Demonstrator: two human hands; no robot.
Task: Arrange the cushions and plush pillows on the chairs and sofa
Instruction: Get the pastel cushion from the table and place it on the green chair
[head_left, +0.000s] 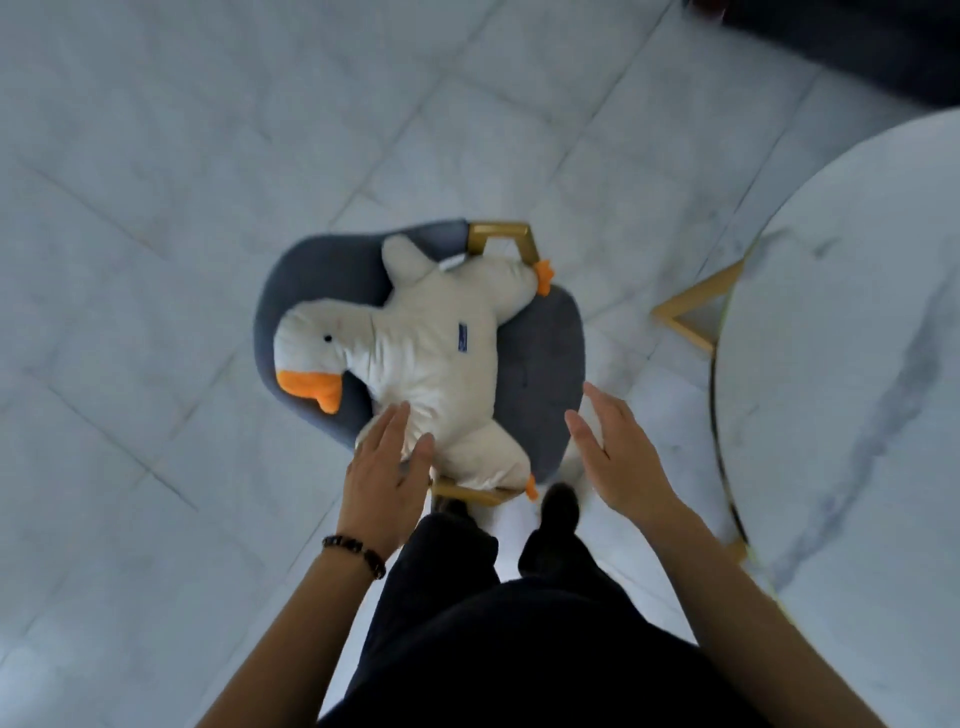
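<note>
Dark trousers (519, 639) fill the bottom centre of the frame, with both forearms reaching up past them. Left hand (382, 473) lies flat, fingers spread, touching the lower edge of the plush goose (421, 353). Right hand (618, 452) hovers open and holds nothing, just beside the chair (540, 364) rim. Sprawled across the grey seat, the goose has a foot overhanging the near edge. Bare floor (156, 208) spreads left; a round table (857, 364) crowds the right.
</note>
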